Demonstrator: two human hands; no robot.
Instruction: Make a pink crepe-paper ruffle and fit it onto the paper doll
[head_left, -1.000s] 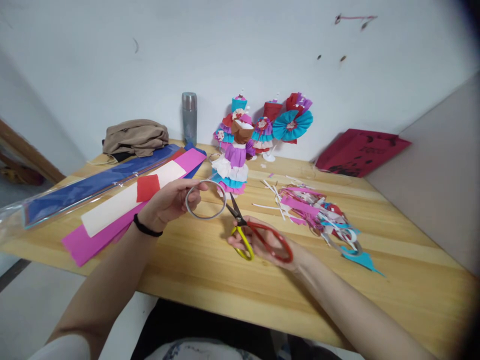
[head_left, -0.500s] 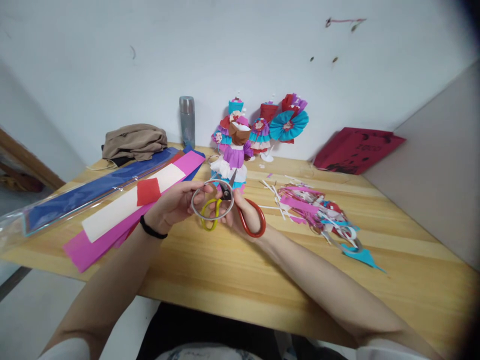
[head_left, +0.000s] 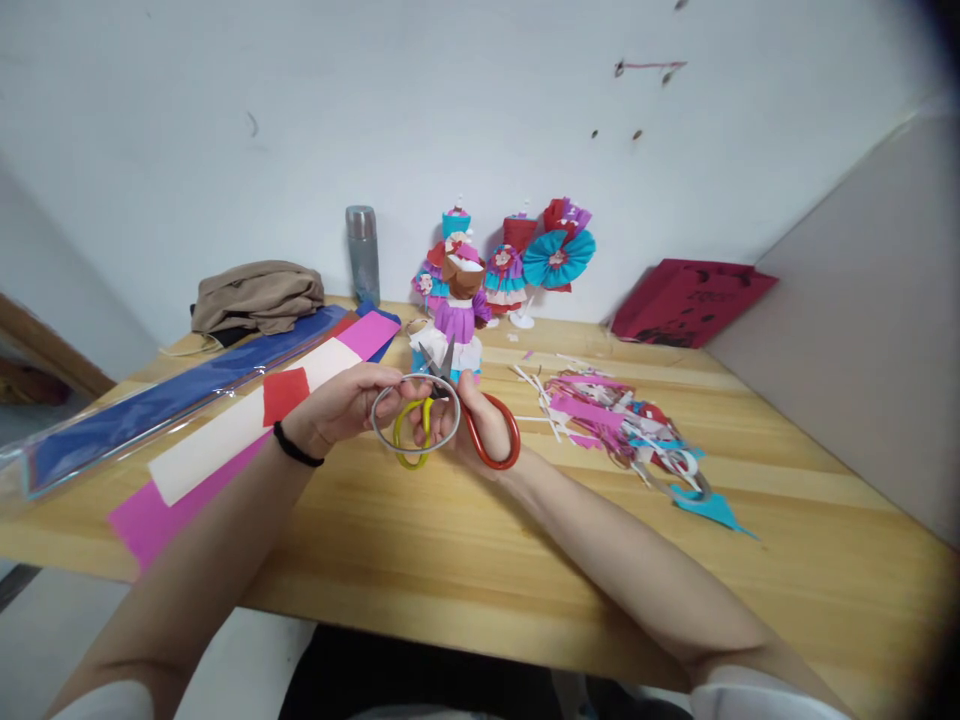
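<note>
My left hand point(head_left: 352, 402) pinches a thin silvery ring point(head_left: 377, 432), which may be a roll of narrow tape, over the middle of the table. Close beside it, my right hand point(head_left: 472, 425) is closed around scissors with one red handle point(head_left: 512, 440) and one yellow handle point(head_left: 402, 450). The scissor blades point(head_left: 442, 362) point away from me and stand apart. Just beyond them is a small figure in a paper dress point(head_left: 459, 315), brown, purple and white. Whatever lies between the fingertips is too small to make out.
More paper dresses point(head_left: 504, 262) stand behind, near a grey flask point(head_left: 363, 255). Paper strips point(head_left: 225, 440), a blue packet point(head_left: 180, 385) and brown cloth point(head_left: 259, 295) lie left. Scraps point(head_left: 600, 410) and a red bag point(head_left: 686, 303) are on the right.
The scissor blades have spread apart; before, they looked nearly together. The whole view has shifted slightly, and both hands remain close together with the ring and scissors.
</note>
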